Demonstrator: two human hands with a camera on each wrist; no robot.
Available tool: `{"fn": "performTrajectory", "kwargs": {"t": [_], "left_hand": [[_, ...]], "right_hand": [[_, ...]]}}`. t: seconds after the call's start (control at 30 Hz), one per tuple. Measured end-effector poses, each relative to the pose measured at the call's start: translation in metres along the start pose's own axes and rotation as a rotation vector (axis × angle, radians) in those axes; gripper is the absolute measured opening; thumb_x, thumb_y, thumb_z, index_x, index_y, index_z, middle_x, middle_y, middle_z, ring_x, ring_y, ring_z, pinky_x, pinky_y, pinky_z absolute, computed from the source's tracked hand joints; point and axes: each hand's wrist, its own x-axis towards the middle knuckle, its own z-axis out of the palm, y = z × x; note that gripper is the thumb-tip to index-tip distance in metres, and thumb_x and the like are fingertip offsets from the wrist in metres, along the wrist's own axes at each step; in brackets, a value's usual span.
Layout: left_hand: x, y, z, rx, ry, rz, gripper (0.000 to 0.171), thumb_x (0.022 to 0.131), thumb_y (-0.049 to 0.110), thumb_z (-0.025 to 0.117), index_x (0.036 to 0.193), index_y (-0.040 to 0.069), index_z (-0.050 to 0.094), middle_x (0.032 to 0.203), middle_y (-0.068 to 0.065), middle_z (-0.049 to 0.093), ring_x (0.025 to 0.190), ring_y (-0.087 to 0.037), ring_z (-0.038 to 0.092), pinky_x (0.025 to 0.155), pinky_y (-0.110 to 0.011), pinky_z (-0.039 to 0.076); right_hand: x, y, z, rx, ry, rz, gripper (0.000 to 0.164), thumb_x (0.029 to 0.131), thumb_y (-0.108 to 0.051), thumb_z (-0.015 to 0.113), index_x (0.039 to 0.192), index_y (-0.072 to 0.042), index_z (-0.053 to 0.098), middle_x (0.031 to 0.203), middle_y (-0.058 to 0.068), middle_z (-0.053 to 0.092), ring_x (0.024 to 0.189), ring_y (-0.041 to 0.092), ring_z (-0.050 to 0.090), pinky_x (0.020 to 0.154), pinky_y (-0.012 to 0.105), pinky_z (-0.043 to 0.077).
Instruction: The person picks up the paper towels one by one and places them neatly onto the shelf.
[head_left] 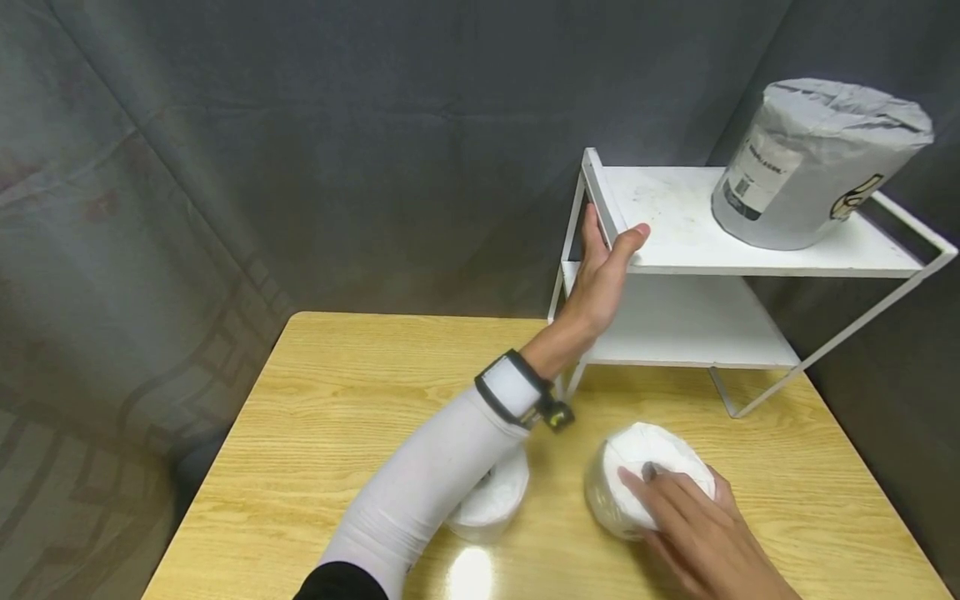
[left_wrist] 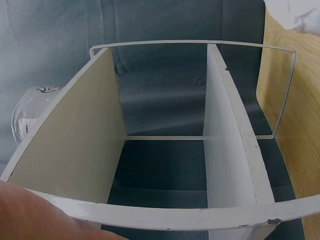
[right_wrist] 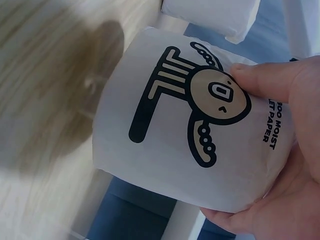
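Observation:
My left hand [head_left: 600, 279] grips the left side frame of a white two-tier shelf rack [head_left: 667, 212], with the thumb on the near side and fingers along the outer side. In the left wrist view, part of that hand [left_wrist: 40, 217] lies against the frame bar. My right hand [head_left: 697, 525] holds a wrapped toilet paper roll [head_left: 611, 496] over the table's right half, in front of the rack. The right wrist view shows the thumb and fingers around the roll [right_wrist: 145, 110], whose wrapper bears a printed cartoon. Whether it touches the table is unclear.
Another wrapped toilet paper roll [head_left: 498, 500] stands on the wooden table [head_left: 360, 367], partly hidden by my left forearm. A third wrapped roll [head_left: 832, 158] sits on the rack's top board at the right. Grey curtains [head_left: 420, 167] hang behind the table.

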Motion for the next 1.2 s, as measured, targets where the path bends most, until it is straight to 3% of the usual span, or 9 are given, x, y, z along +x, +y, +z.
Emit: {"fn": "performTrajectory", "kwargs": {"t": [0.63, 0.97, 1.2], "left_hand": [[0.0, 0.002, 0.001, -0.01, 0.01, 0.002, 0.096, 0.097, 0.061, 0.045, 0.172, 0.026, -0.004, 0.178, 0.004, 0.0, 0.161, -0.018, 0.015, 0.13, -0.046, 0.016], [0.0, 0.002, 0.001, -0.016, 0.015, 0.004, 0.097, 0.096, 0.06, 0.045, 0.172, 0.024, -0.003, 0.178, 0.002, 0.002, 0.161, -0.018, 0.017, 0.13, -0.045, 0.018], [0.0, 0.002, 0.0, -0.009, 0.018, 0.005, 0.097, 0.096, 0.06, 0.045, 0.172, 0.024, -0.003, 0.178, 0.001, 0.002, 0.16, -0.018, 0.017, 0.13, -0.044, 0.018]], "right_hand": [[0.012, 0.01, -0.032, -0.045, 0.005, -0.075, 0.062, 0.114, -0.049, 0.027, 0.148, -0.011, 0.062, 0.122, 0.006, 0.069, 0.112, 0.02, 0.06, 0.088, 0.047, 0.034], [0.016, 0.015, -0.046, -0.077, 0.01, -0.09, 0.06, 0.115, -0.048, 0.026, 0.148, -0.014, 0.063, 0.12, 0.002, 0.068, 0.111, 0.017, 0.059, 0.083, 0.05, 0.036], [0.02, 0.02, -0.056, -0.083, 0.016, -0.093, 0.06, 0.114, -0.049, 0.027, 0.146, -0.014, 0.065, 0.114, -0.002, 0.068, 0.105, 0.014, 0.058, 0.084, 0.045, 0.033]]}}
